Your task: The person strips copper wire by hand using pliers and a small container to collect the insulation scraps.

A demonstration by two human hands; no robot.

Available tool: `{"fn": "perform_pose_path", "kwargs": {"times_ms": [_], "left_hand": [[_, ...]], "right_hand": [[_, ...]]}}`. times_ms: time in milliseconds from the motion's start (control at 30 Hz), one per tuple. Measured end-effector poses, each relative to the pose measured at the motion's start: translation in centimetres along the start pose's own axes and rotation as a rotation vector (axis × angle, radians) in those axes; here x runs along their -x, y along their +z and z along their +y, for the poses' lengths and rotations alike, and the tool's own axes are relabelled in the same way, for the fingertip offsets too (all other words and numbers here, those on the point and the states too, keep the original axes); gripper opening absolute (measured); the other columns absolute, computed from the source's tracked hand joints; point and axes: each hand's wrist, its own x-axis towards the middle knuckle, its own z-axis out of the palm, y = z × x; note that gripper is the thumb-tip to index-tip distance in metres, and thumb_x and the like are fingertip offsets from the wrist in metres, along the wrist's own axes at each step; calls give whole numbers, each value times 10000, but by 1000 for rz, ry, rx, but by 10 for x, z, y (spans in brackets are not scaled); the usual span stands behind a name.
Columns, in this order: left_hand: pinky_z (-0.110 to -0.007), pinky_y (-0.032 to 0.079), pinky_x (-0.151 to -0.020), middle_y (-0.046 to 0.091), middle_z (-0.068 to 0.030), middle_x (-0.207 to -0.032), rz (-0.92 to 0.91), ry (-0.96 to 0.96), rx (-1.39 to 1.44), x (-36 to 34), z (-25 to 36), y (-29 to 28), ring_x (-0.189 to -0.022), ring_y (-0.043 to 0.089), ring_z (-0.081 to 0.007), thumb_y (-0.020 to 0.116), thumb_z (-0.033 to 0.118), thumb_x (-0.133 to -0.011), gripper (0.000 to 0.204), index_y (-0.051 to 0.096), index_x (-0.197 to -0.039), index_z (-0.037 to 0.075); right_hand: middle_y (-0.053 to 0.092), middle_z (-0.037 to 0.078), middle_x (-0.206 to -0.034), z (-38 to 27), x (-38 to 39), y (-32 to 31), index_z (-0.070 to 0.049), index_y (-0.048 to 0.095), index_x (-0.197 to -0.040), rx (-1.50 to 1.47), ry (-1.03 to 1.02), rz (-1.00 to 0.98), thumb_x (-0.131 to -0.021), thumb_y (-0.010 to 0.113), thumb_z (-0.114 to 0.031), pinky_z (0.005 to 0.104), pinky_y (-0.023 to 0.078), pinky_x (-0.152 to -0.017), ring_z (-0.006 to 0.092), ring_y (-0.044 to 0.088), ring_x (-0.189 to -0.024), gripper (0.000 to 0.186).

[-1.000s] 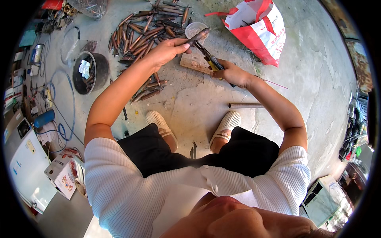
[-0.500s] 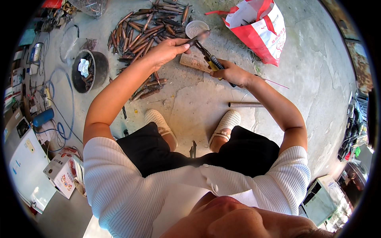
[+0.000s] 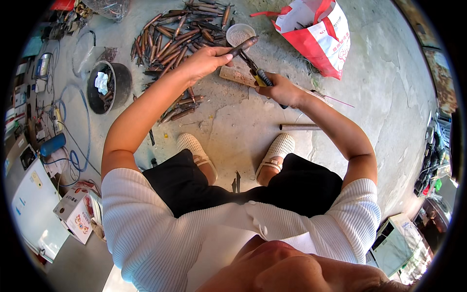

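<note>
My left hand [image 3: 208,63] is closed round one end of a dark brown tapered metal rod [image 3: 244,45], its other end pointing up and to the right. Locking-looking pliers [image 3: 262,77] with yellow and black handles sit in my right hand [image 3: 283,90], fingers wrapped round the grips. Their dark jaws reach up to the rod's underside; whether they clamp it I cannot tell. Below the pliers a piece of wood [image 3: 235,75] lies on the floor. Many similar brown rods form a pile [image 3: 168,48] beyond my left hand.
A round tub [image 3: 249,28] of grainy material stands by the pile. Right of it is a red and white bag [image 3: 311,44]. A black bucket [image 3: 124,85] holds more rods at left. A metal pipe [image 3: 299,127] lies near my right foot. Blue hose [image 3: 87,126] curls along the left.
The rod's far end, smeared by motion before, now shows sharply and has swung slightly. My right hand and the pliers have shifted a little. My left hand keeps its hold.
</note>
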Motion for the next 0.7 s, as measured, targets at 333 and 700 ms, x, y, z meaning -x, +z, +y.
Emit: {"fn": "perform_pose_path", "kwargs": {"times_ms": [333, 700], "left_hand": [[-313, 368, -851, 613, 26, -952, -50, -13, 7, -3, 0, 4, -940, 483, -115, 554, 330, -934, 401, 568, -1277, 124], [-381, 275, -1074, 395, -177, -1381, -412, 11, 391, 19, -16, 60, -1303, 345, -268, 752, 563, -696, 1048, 256, -1400, -36]], "right_hand": [[586, 110, -757, 37, -16, 23, -25, 558, -985, -40, -90, 61, -836, 550, -251, 362, 452, -677, 215, 564, -719, 271], [612, 93, -919, 6, -17, 11, 6, 569, -1094, -406, -177, 195, -886, 572, -366, 315, 458, -737, 162, 553, -829, 427]]}}
